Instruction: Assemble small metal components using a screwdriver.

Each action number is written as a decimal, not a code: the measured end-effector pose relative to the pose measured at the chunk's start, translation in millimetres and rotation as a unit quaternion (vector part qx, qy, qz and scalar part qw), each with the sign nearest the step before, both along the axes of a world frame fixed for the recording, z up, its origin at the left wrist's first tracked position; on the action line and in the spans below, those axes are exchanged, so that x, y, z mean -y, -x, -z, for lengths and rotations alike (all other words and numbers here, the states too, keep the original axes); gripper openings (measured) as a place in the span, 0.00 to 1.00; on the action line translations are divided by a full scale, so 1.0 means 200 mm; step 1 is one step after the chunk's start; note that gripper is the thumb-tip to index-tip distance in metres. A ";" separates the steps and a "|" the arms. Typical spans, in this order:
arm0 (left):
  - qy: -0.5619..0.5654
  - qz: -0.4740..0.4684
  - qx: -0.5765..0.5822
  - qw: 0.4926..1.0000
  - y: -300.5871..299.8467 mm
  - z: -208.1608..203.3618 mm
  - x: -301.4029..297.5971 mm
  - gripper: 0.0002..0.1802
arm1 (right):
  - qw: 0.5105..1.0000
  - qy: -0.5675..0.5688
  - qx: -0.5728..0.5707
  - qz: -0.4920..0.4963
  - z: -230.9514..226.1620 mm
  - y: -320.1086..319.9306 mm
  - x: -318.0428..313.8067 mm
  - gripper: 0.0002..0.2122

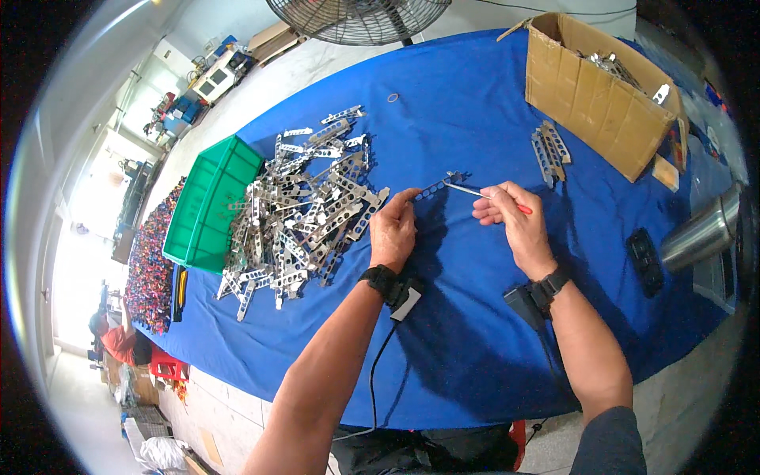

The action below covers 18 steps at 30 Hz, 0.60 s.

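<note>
Between the thumb and fingers of my left hand (393,231) is one end of a perforated metal strip (432,190), which points away to the right. My right hand (520,228) grips a thin tool (469,191) with a silver shaft and a red end. Its tip meets the strip near the far end, or lies just over it; I cannot tell which. Left of my left hand spreads a loose pile of similar metal strips (305,218). A green plastic crate (212,207) lies tipped on its side against that pile. Each wrist wears a black strapped device with a cable.
A blue cloth (467,317) covers the table. At the far right stands an open cardboard box (590,99) holding metal parts, with a small stack of strips (549,153) before it. A black device (644,262) and a metal cylinder (703,232) are at right. Behind is a fan (360,17).
</note>
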<state>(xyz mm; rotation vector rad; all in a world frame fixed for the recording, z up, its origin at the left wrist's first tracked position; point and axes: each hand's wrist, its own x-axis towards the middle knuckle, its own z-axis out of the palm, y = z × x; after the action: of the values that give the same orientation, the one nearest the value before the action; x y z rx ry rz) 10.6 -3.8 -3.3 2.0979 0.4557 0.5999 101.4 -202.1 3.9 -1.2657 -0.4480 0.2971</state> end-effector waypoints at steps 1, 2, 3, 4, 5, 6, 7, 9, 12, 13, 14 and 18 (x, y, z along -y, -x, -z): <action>0.000 -0.001 0.000 1.000 0.00 0.00 -0.01 0.13 | 1.000 0.005 -0.007 0.000 0.01 0.00 0.00 0.13; -0.014 0.006 -0.010 1.000 0.00 0.00 -0.01 0.14 | 1.000 0.005 -0.007 -0.001 0.02 -0.01 0.00 0.13; -0.027 0.012 -0.021 0.999 0.00 0.00 -0.02 0.15 | 1.000 0.010 -0.001 0.011 0.02 -0.01 0.00 0.13; -0.030 0.009 -0.021 0.999 0.01 0.00 -0.02 0.15 | 1.000 0.013 0.005 0.020 0.02 -0.01 0.00 0.13; -0.017 0.011 -0.026 0.999 0.01 0.00 -0.01 0.15 | 1.000 0.010 0.005 0.018 0.02 -0.01 -0.01 0.13; -0.004 0.013 -0.031 0.999 0.00 -0.01 -0.01 0.15 | 1.000 0.003 0.018 0.017 0.01 0.00 -0.02 0.13; -0.004 0.011 -0.032 0.999 0.00 0.00 -0.01 0.15 | 0.999 -0.001 0.030 0.018 0.01 0.01 -0.02 0.14; -0.056 0.008 -0.026 0.998 0.00 0.02 -0.02 0.15 | 0.999 0.002 0.030 0.014 0.00 0.01 -0.02 0.14; -0.046 0.009 -0.033 0.998 0.00 0.01 -0.01 0.14 | 0.999 0.013 0.030 0.018 0.02 0.00 -0.01 0.14; -0.046 0.008 -0.032 0.998 0.00 0.01 -0.02 0.14 | 0.999 0.017 0.028 0.021 0.02 0.00 -0.01 0.14; -0.045 0.004 -0.032 0.998 0.00 0.01 -0.02 0.14 | 0.999 0.017 0.028 0.020 0.02 0.01 -0.01 0.14; -0.061 0.007 -0.010 0.998 0.00 0.03 -0.03 0.14 | 1.000 0.004 0.017 -0.001 0.00 0.01 0.00 0.14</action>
<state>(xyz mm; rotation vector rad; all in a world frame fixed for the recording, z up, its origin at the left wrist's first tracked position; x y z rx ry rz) 11.1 1.3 -9.4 2.2227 0.4240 0.6115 99.9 -201.5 3.6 -1.2796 -0.4783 0.2793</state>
